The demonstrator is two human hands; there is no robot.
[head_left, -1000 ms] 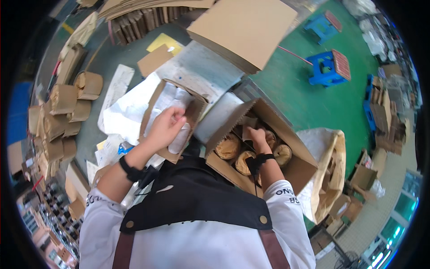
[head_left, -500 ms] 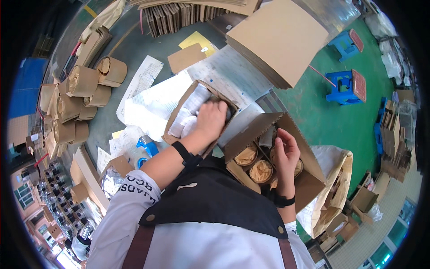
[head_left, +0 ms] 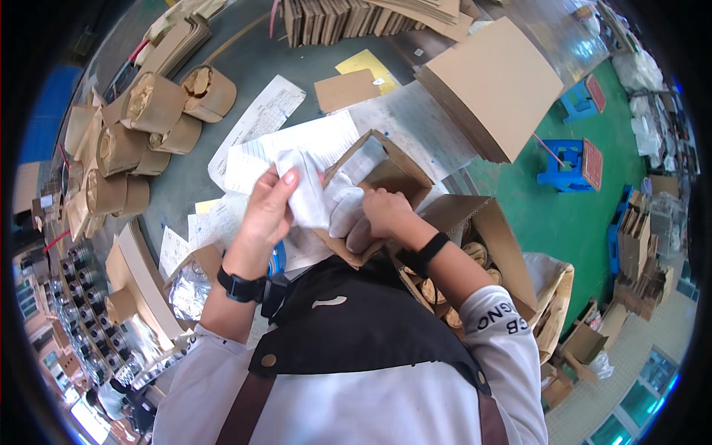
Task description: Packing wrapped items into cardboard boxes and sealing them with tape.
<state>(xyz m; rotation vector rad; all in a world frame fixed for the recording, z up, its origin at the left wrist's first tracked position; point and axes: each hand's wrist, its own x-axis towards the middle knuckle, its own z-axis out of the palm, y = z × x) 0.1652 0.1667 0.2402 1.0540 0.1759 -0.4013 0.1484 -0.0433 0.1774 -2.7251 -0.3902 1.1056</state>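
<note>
**White packet (head_left: 307, 194) lifted in the left hand (head_left: 268, 213), right hand (head_left: 387, 213) down in the small box (head_left: 404, 169)**

In the head view, the packet is a soft, slightly creased oblong in thin white wrapping. The left hand has it pinched along one side, thumb laid over the front, above the box's left edge. The small box is plain brown cardboard, open at the top and tilted across the table. Its wrapped bundles (head_left: 345, 211) are pale, rounded and smooth. The right hand's fingers are curled in among them, and I can't tell from here whether they have hold of one.

One packet is up in the left hand; at least three bundles lie in the box. Two blue plastic stools (head_left: 560, 178) with reddish tops stand on the green floor. About seven round cardboard tubs (head_left: 209, 94) are heaped at the left, some stuffed with crumpled brown paper.

Beside the small box sits a larger carton (head_left: 514, 256) of round, paper-topped pieces (head_left: 475, 254); the right forearm (head_left: 458, 269) crosses it, so I can't count them. White printed sheets (head_left: 256, 122) spread under and behind the packet. Beyond are a yellow sheet (head_left: 368, 65) and a thick stack of flat cardboard (head_left: 495, 83).
</note>
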